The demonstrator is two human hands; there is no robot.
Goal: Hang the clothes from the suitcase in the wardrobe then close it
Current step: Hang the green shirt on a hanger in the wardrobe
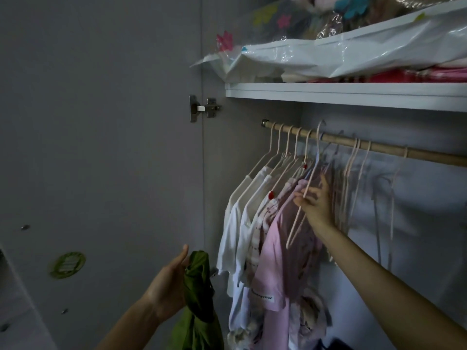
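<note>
dim grey wall [101, 122], white shelf [353, 93]

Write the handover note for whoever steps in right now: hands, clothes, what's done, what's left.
Left hand: grips a bunched green garment, held low beside the open wardrobe door.
Right hand: pinches an empty hanger, its hook at the wooden rail.
Done: white and pink clothes already hang at the rail's left end; more empty hangers wait to the right.
Left: put the green garment on the hanger, hang it, fetch any remaining clothes (suitcase not in view), then close up.
</note>
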